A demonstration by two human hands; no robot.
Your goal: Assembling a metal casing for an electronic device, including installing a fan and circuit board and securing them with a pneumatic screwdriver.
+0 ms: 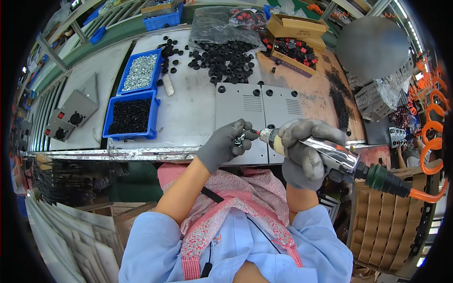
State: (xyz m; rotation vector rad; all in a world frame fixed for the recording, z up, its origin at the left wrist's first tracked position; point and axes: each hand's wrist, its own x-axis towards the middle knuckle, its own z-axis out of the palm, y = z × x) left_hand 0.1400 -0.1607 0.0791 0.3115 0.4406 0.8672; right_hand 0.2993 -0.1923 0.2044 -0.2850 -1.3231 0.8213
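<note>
My right hand [309, 141], in a grey work glove, is wrapped round an air screwdriver [340, 158] with a chrome body. Its tip points left toward my left hand [225, 145], also gloved. Several small silvery screws [240, 140] sit in the curled fingers of that hand, close to the driver's bit. A small dark piece with a red spot shows at the bit; its kind is unclear. Beneath both hands lie two light grey metal panels [238, 104], side by side at the bench's front edge. Black rubber feet [256, 92] stand at their far corners.
Left on the bench are blue bins of silvery screws [158, 70] and black parts [155, 123]. Loose black rubber feet [226, 59] lie beyond the panels, near an open cardboard box [295, 68]. A grey control box [71, 115] stands far left. An orange coiled hose [427, 195] trails right.
</note>
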